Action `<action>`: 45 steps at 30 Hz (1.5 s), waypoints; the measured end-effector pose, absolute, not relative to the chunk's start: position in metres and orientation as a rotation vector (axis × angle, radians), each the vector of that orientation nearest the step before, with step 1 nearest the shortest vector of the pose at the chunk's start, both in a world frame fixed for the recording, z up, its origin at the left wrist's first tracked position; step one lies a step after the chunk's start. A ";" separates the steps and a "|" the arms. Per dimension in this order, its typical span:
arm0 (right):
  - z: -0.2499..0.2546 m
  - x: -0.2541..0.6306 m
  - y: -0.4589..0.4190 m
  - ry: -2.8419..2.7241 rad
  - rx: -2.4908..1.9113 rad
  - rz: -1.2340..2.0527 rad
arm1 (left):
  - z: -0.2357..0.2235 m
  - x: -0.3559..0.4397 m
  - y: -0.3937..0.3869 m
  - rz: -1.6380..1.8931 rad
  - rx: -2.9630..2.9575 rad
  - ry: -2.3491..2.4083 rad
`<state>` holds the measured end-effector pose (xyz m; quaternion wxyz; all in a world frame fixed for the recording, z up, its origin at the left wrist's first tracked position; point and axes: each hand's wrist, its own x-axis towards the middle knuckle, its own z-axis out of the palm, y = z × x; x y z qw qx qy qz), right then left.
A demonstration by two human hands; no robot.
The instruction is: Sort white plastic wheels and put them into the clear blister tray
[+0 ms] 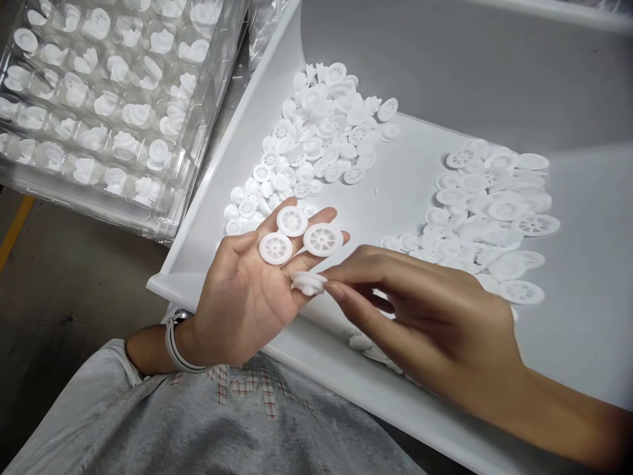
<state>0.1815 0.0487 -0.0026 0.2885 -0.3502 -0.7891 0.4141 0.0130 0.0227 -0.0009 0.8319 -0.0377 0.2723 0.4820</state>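
My left hand (247, 297) is palm up with its fingers slightly curled, bearing three small white plastic wheels (322, 239) with spoked faces. They rest on the fingers. Between the thumb and forefinger of my right hand (425, 316), another white plastic wheel (308, 282) is pinched edge-on, right at the left palm's finger side. Whether it touches the palm I cannot tell. Part of my right hand's other fingers is hidden behind the hand.
Below the hands is a large white tray (405, 145) with raised walls. One heap of white wheels (316, 125) lies at its left, another pile (475, 218) at its right. A clear compartmented blister tray (168, 211) holding white parts stands at upper left.
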 end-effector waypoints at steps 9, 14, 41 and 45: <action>-0.004 0.191 0.052 -2.093 -1.028 0.847 | -0.001 0.012 0.022 1.017 -0.094 0.532; -0.001 0.192 0.060 -2.222 -0.958 0.692 | 0.000 0.011 0.022 0.986 -0.071 0.533; -0.003 0.197 0.065 -2.230 -0.990 0.796 | -0.001 0.013 0.022 0.956 -0.049 0.546; -0.004 0.197 0.067 -2.253 -0.971 0.744 | 0.000 0.013 0.022 0.959 -0.058 0.547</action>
